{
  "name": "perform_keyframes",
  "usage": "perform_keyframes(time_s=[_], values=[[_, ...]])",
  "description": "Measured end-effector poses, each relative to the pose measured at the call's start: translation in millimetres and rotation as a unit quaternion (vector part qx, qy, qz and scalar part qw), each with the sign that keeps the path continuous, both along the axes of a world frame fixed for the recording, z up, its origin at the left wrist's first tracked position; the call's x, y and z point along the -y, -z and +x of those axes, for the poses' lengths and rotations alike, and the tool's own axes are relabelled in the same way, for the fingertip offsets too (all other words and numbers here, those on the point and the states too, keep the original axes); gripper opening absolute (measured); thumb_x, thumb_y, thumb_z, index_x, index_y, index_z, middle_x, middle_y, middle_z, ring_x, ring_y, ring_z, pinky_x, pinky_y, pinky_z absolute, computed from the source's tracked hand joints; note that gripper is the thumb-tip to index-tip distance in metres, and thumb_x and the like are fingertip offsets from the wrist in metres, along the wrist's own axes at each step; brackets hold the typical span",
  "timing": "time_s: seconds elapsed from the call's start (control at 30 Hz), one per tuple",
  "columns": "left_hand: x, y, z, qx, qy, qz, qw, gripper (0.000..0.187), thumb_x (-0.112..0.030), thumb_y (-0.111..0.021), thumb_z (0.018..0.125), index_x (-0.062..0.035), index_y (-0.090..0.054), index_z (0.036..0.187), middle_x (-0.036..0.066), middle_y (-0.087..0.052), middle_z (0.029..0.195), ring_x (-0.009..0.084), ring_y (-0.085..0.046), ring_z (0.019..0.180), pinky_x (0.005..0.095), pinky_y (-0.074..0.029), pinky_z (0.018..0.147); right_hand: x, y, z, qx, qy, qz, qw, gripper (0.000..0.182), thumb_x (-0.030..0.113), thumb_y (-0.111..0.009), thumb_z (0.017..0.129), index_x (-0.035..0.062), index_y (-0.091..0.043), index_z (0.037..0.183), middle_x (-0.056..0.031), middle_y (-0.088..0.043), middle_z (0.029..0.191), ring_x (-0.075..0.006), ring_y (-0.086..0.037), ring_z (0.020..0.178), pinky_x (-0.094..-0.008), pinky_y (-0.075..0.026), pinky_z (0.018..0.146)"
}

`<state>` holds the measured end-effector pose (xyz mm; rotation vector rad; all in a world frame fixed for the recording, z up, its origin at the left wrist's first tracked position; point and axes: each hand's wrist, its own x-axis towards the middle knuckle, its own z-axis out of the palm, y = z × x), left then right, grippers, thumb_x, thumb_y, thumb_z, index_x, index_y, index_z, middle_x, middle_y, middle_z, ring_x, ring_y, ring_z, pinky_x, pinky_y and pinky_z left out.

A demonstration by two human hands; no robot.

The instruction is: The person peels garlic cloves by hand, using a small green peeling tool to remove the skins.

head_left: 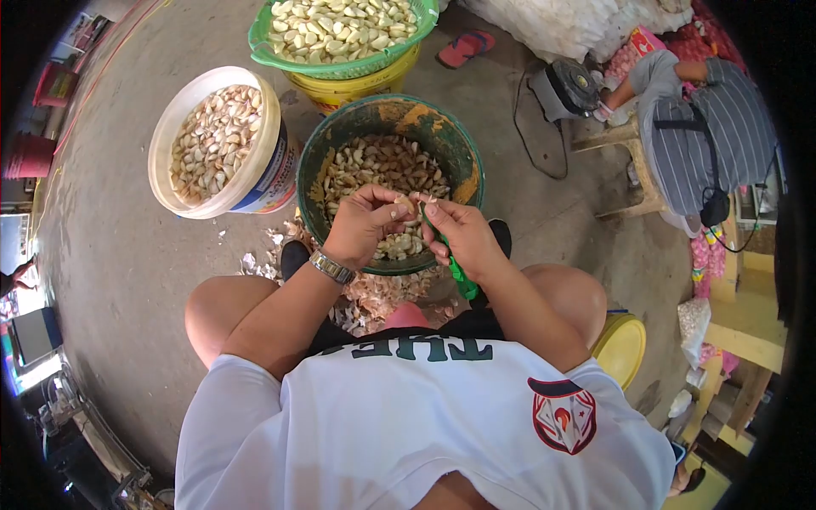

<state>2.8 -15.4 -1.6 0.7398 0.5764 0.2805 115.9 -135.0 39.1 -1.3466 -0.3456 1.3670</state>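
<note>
Over a green tub of unpeeled garlic cloves, my two hands are close together. My left hand, with a metal watch at the wrist, pinches a garlic clove between thumb and fingers. My right hand is closed on a green-handled knife, its handle pointing down toward my lap. The fingertips of my right hand are beside the clove, with a bit of pale skin at them. The knife's blade is mostly hidden.
A white bucket of cloves stands at the left. Behind the tub, a green basket of peeled cloves rests on a yellow bucket. Garlic skins litter the floor. Another person sits at the right near a black appliance.
</note>
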Motion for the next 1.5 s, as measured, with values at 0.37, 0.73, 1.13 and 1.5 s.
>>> perform_keyframes(time_s=[0.37, 0.73, 1.13, 1.5], values=[[0.2, 8.3, -0.9, -0.002, 0.009, 0.055, 0.998, 0.015, -0.001, -0.062, 0.071, -0.0035, -0.05, 0.079, 0.004, -0.056, 0.079, 0.0113, -0.056, 0.068, 0.0231, -0.048, 0.059, 1.4, 14.3, -5.0, 0.317, -0.087, 0.079, 0.941, 0.035, 0.017, -0.047, 0.084, 0.0004, -0.044, 0.114, -0.0049, -0.056, 0.077, -0.0089, -0.05, 0.064, -0.0226, -0.041, 0.06], [-2.1, 1.8, -0.3, 0.001, -0.004, -0.016, 1.0, 0.011, -0.002, -0.059, 0.074, -0.0026, -0.05, 0.081, 0.006, -0.058, 0.079, 0.014, -0.058, 0.069, 0.0229, -0.049, 0.059, 1.7, 2.5, 2.4, 0.116, -0.082, 0.0, 0.99, 0.038, 0.022, -0.044, 0.086, 0.0016, -0.041, 0.118, -0.0014, -0.049, 0.065, -0.0086, -0.046, 0.058, -0.0223, -0.041, 0.056], [0.4, 2.0, -2.0, -0.024, -0.002, -0.017, 1.0, 0.012, -0.007, -0.06, 0.074, -0.0034, -0.051, 0.079, 0.006, -0.058, 0.076, 0.012, -0.057, 0.066, 0.0227, -0.048, 0.057, 1.9, 20.6, -5.1, 0.399, -0.123, 0.105, 0.903, 0.037, 0.016, -0.045, 0.084, -0.0002, -0.04, 0.116, -0.0205, -0.049, 0.107, -0.0285, -0.048, 0.1, -0.0296, -0.039, 0.082], [-6.6, 2.1, -3.7, -0.013, 0.043, 0.061, 0.997, 0.014, -0.007, -0.061, 0.074, -0.0023, -0.049, 0.08, 0.007, -0.057, 0.077, 0.014, -0.057, 0.067, 0.0242, -0.048, 0.058, 1.2, 1.4, 3.2, 0.044, -0.098, -0.001, 0.994, 0.035, 0.02, -0.047, 0.084, 0.0071, -0.044, 0.117, -0.0005, -0.049, 0.064, -0.0057, -0.04, 0.048, -0.0193, -0.035, 0.044]])
